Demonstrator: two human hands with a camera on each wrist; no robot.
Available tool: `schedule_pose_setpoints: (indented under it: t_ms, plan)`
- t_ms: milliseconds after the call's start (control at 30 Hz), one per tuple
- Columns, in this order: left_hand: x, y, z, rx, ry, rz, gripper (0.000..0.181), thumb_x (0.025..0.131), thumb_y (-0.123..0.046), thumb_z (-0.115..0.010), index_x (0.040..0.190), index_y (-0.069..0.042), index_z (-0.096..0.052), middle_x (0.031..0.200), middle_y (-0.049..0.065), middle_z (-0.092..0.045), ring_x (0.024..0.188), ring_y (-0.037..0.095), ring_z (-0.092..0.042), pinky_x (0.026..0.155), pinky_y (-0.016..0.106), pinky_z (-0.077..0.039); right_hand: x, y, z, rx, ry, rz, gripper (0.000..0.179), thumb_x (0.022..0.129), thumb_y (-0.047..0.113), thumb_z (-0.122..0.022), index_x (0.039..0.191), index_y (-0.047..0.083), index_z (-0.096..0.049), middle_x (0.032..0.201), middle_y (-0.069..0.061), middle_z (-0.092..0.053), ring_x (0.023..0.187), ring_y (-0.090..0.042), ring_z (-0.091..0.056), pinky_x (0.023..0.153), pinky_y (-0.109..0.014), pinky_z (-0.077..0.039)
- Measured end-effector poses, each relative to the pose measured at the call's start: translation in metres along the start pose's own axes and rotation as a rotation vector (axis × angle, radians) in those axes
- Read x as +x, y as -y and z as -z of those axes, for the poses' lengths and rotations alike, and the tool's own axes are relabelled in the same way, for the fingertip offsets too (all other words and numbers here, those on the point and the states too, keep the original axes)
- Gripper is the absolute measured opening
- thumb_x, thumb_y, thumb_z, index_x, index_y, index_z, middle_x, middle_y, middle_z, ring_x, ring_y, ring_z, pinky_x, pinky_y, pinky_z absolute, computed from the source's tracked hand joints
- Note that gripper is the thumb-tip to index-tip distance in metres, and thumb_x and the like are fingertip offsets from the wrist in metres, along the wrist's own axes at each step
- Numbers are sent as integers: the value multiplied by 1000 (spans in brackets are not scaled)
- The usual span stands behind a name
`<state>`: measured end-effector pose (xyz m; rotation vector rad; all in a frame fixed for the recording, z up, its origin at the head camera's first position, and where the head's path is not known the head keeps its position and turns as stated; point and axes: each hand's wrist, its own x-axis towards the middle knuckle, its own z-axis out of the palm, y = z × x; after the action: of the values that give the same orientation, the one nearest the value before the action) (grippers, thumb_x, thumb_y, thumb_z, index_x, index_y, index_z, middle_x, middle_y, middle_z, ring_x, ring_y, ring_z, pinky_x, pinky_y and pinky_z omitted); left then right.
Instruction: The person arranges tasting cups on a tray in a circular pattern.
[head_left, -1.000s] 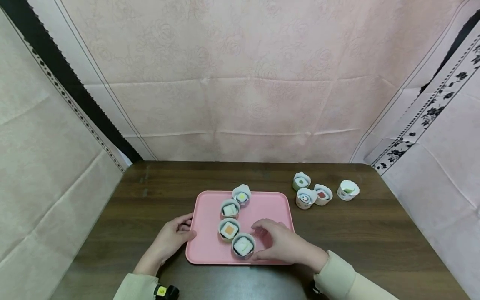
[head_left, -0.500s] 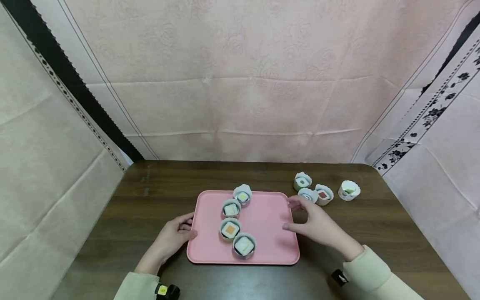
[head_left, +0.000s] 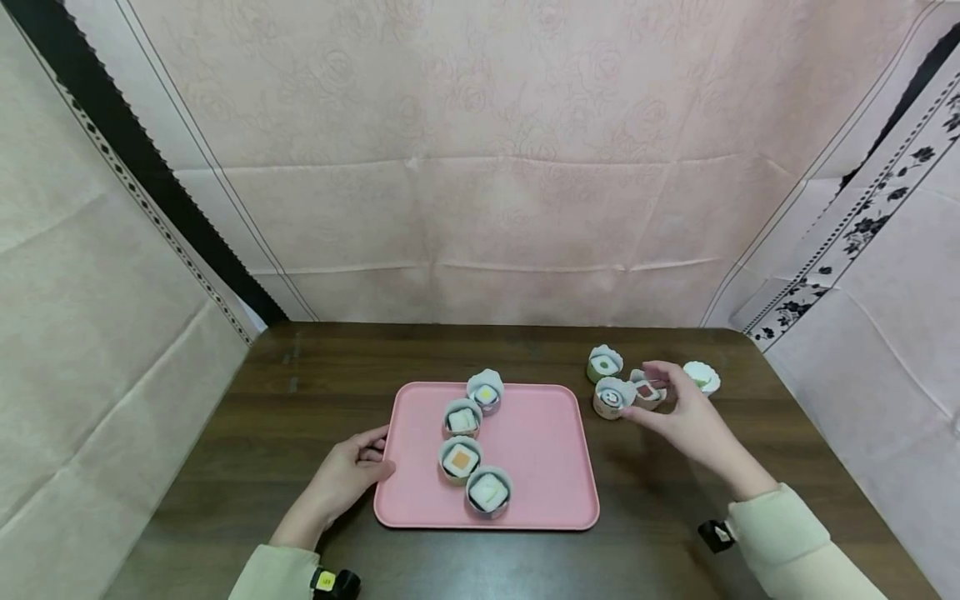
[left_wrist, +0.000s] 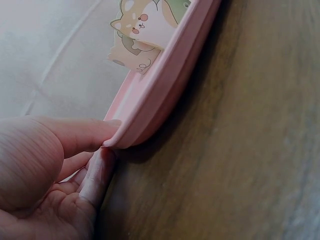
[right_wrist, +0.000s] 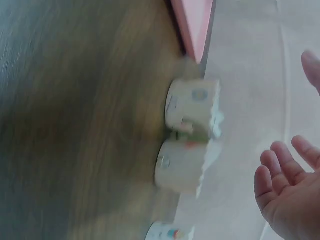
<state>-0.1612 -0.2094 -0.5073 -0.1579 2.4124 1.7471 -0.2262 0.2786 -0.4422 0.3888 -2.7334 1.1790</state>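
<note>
A yellow label point(head_left: 326, 581) by the left cuff point(head_left: 279, 573) is too small to read; a cartoon-animal cup point(left_wrist: 150, 22) stands on the pink tray point(head_left: 543, 467). The left grip point(head_left: 345, 473) pinches the tray's rim. Right of it on the counter point(head_left: 525, 567), the right grip point(head_left: 686, 417), thumb and fingers spread, holds nothing beside a red-centred cup point(head_left: 647, 391).

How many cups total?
8. On the tray, back to front: yellow-dot cup, pale cup, orange-square cup, front cup. Right of it: green cup, swirl cup, red-square cup, far-right cup, last two partly behind the right hand.
</note>
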Motion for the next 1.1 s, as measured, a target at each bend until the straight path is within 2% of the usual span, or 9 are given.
schedule_pose_setpoints:
  t_ms: [133, 367, 600, 833, 1100]
  plan:
    - [0, 0, 0, 8, -3, 4, 58, 84, -2, -72, 138, -5, -52, 113, 13, -54, 91, 21, -59, 71, 30, -53, 3, -14, 7, 11, -5, -32, 83, 79, 39, -80, 140, 1, -39, 130, -21, -49, 117, -37, -47, 94, -53, -37]
    - [-1, -2, 0, 12, -3, 8, 58, 84, -3, -73, 138, -6, -52, 113, 13, -54, 92, 22, -59, 71, 31, -53, 5, -32, 8, -4, 40, -68, 90, 82, 39, -77, 144, -6, -30, 132, -29, -41, 118, -46, -43, 93, -59, -37]
    - [0, -2, -1, 26, -12, 30, 58, 84, -2, -72, 138, -7, -53, 112, 12, -54, 91, 21, -59, 72, 31, -53, 10, -49, -2, -2, 27, -139, 93, 82, 36, -78, 144, -9, -26, 131, -32, -38, 116, -43, -43, 93, -55, -37]
    - [-1, -2, -2, 32, -21, 35, 58, 84, -2, -72, 138, -8, -53, 112, 12, -55, 91, 21, -59, 72, 31, -53, 15, -54, -12, -25, 5, -142, 86, 83, 27, -77, 141, -14, -28, 128, -34, -42, 115, -44, -42, 94, -56, -36]
    - [1, 1, -1, 30, -17, 13, 58, 83, -3, -73, 137, -7, -53, 111, 12, -55, 91, 21, -60, 72, 30, -53, 19, -56, -16, -69, 6, -162, 82, 84, 24, -76, 138, -16, -30, 126, -35, -44, 114, -45, -46, 94, -56, -37]
